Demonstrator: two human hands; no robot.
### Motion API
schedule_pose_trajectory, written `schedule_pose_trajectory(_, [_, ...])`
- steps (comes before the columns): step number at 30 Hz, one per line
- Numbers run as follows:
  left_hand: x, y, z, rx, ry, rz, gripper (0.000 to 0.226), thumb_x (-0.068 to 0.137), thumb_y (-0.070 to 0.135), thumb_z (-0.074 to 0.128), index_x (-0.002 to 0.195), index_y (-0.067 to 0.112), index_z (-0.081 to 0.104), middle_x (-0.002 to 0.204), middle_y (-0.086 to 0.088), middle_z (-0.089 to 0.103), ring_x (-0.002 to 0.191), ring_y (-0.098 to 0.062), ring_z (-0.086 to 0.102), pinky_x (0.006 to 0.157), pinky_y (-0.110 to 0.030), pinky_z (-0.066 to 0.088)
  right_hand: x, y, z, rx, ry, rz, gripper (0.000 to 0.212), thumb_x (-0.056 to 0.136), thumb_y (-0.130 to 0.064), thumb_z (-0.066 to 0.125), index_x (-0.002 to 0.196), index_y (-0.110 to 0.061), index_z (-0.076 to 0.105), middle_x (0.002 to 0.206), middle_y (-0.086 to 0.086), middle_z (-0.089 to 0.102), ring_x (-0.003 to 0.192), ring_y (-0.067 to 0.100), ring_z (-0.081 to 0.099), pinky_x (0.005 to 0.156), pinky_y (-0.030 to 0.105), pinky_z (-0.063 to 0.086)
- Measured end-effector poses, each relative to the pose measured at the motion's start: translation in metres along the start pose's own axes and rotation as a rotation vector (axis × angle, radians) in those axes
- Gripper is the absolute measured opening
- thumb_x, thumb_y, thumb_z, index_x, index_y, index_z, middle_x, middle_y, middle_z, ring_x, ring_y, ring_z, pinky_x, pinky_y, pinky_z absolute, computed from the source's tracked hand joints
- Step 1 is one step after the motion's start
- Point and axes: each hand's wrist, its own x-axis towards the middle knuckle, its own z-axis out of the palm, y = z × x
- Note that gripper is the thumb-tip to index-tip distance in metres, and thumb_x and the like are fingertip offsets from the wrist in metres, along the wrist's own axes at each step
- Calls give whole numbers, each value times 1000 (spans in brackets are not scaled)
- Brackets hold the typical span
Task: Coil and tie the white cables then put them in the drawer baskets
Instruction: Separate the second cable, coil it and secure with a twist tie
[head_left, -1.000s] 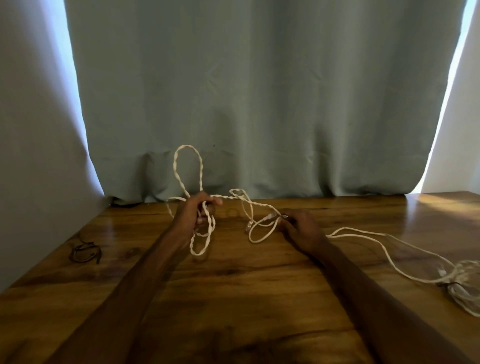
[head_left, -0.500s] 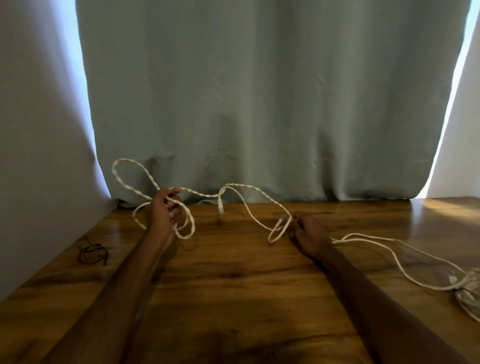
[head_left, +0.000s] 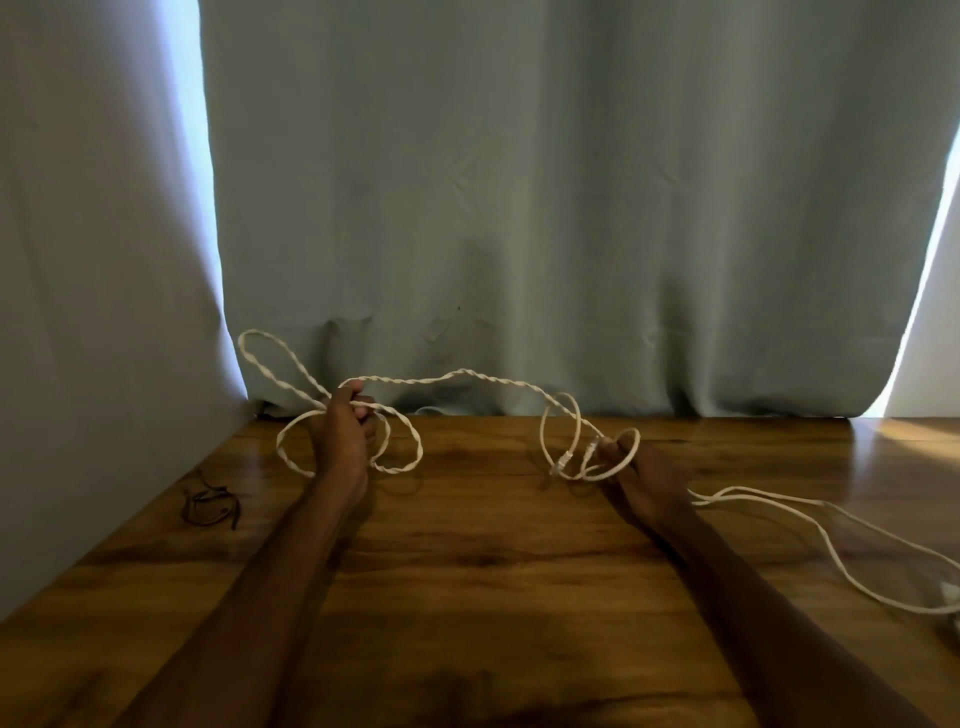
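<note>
White twisted cable (head_left: 464, 371) hangs above the wooden table (head_left: 493, 571), stretched between both hands. The left hand (head_left: 343, 441) grips its big loops; the right hand (head_left: 631, 470) pinches a small loop.

This looks like a room in a home, perhaps a bedroom or a living room. A heavy grey-green curtain (head_left: 519, 208) hangs down to the far edge of a wooden table (head_left: 493, 571) with a warm, glossy grain. Daylight (head_left: 200, 156) shows as bright strips at both sides of the curtain, as from a window behind it. A plain pale wall (head_left: 93, 260) meets the table's left edge. Small household things are here: a white cable (head_left: 467, 371) and, near the left edge, some thin dark ties (head_left: 210, 506).
</note>
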Motion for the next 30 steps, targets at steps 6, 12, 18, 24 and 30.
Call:
schedule_pose_trajectory(6, [-4, -4, 6, 37, -73, 40, 30, 99, 23, 60, 69, 18, 58, 45, 11, 48, 35, -3, 38, 38, -16, 31, 4, 3, 1, 62, -18, -47, 30, 102, -53, 50, 117, -34, 68, 99, -15, 72, 89, 3, 67, 80, 36, 58])
schedule_pose_trajectory(12, [4, -4, 0, 0, -108, 51, 26, 100, 24, 57, 76, 17, 60, 47, 9, 46, 35, -5, 33, 38, -18, 27, 8, -9, 1, 35, -84, 21, 24, 98, -18, 62, 117, -28, 71, 103, -14, 72, 91, 3, 66, 83, 32, 59])
schedule_pose_trajectory(18, [2, -1, 2, -84, -151, 51, 22, 102, 19, 53, 82, 15, 63, 46, 8, 44, 33, -5, 29, 37, -18, 24, 9, -10, 3, -34, -71, 16, 34, 95, -2, 60, 125, -17, 66, 123, 1, 63, 111, 18, 60, 92, 29, 51])
schedule_pose_trajectory(24, [5, -3, 0, -87, -157, 46, 21, 102, 19, 53, 85, 15, 64, 48, 7, 46, 35, -5, 30, 37, -17, 25, 13, -27, -14, 149, 199, -120, 49, 84, 21, 56, 122, -8, 67, 110, 0, 67, 93, 11, 66, 72, 19, 57])
schedule_pose_trajectory(30, [1, -8, 4, -10, -169, 48, 22, 102, 20, 52, 85, 16, 66, 49, 7, 46, 36, -5, 32, 40, -17, 26, 16, -35, -34, 51, 245, -236, 25, 98, 1, 56, 112, -11, 73, 104, -2, 73, 91, 8, 68, 77, 11, 52])
